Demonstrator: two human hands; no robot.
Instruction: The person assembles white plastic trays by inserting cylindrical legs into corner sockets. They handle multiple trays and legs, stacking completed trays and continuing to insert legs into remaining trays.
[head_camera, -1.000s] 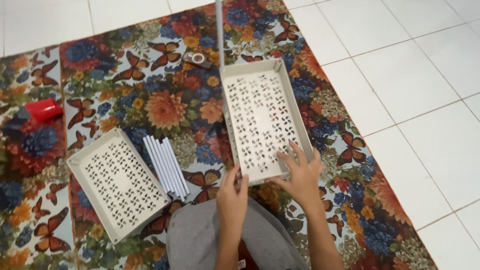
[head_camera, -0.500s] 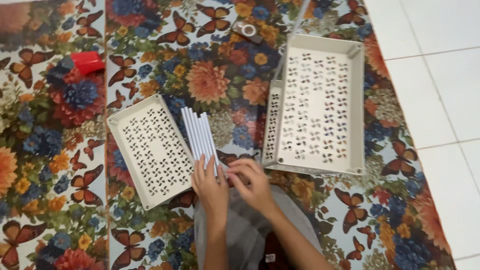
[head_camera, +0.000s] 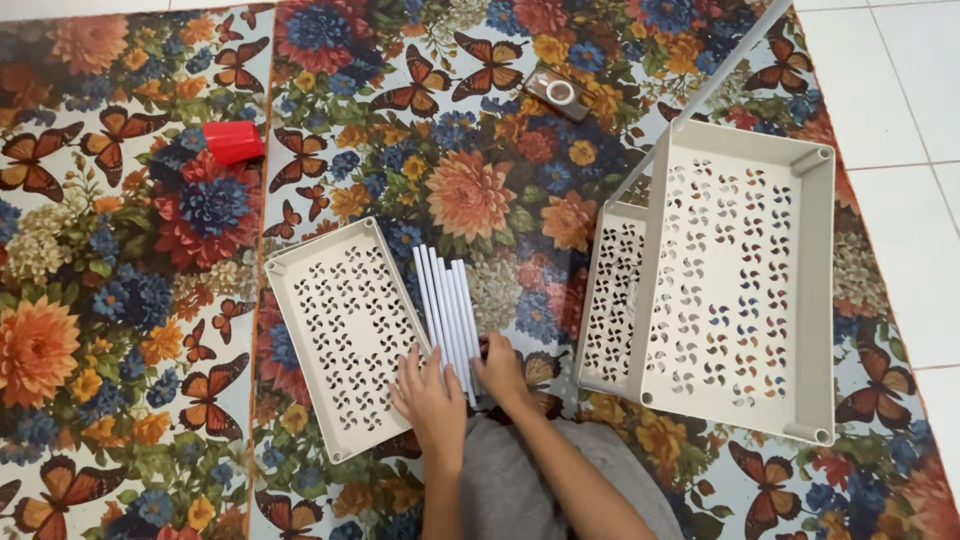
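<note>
**Both hands at the bundle of white rods**

Low in the middle of the frame, the left hand lies flat with fingers spread, touching the near end of the white rods and the edge of the small perforated tray. The right hand curls at the right side of the same bundle; whether it pinches a rod I cannot tell. The rods lie side by side on the floral butterfly mat, between the small tray and the large perforated tray, which has a long rod standing in one corner. A red cup lies at upper left. The rods are loose and round, so a careless grab could roll or scatter them.
</note>
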